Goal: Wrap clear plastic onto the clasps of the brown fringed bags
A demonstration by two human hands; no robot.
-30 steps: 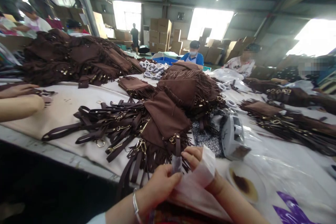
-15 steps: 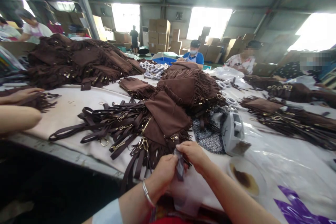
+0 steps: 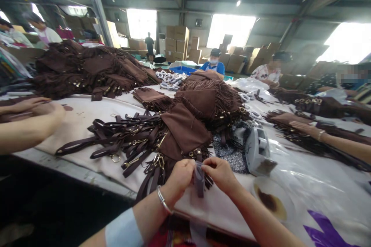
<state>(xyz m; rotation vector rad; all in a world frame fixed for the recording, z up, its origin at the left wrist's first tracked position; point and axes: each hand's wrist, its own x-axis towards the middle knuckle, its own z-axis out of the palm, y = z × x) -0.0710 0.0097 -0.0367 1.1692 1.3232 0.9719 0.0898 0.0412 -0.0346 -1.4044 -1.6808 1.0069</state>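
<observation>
In front of me a brown fringed bag (image 3: pixel 187 129) lies on a stack of similar bags. Its short dark strap (image 3: pixel 199 186) hangs down toward me, and thin clear plastic film (image 3: pixel 198 168) is around its upper part. My left hand (image 3: pixel 181 179), with a silver bracelet at the wrist, pinches the film's left side. Opposite it, my right hand (image 3: pixel 220 174) pinches the film's right edge between thumb and forefinger. Brown straps with gold clasps (image 3: pixel 121 133) spread out to the left of the bag.
A white tape dispenser (image 3: pixel 257 150) stands on speckled cloth to the right, near a round dish (image 3: pixel 274 200) with brown residue. Plastic sheeting and a purple piece (image 3: pixel 326 229) lie at right. Co-workers' hands reach in at left (image 3: pixel 37 114) and right (image 3: pixel 307 129).
My hands have moved slightly apart, and the film between them spreads around the strap. A co-worker's hand has come onto the bags at right. The co-worker's arm at left has shifted rightward.
</observation>
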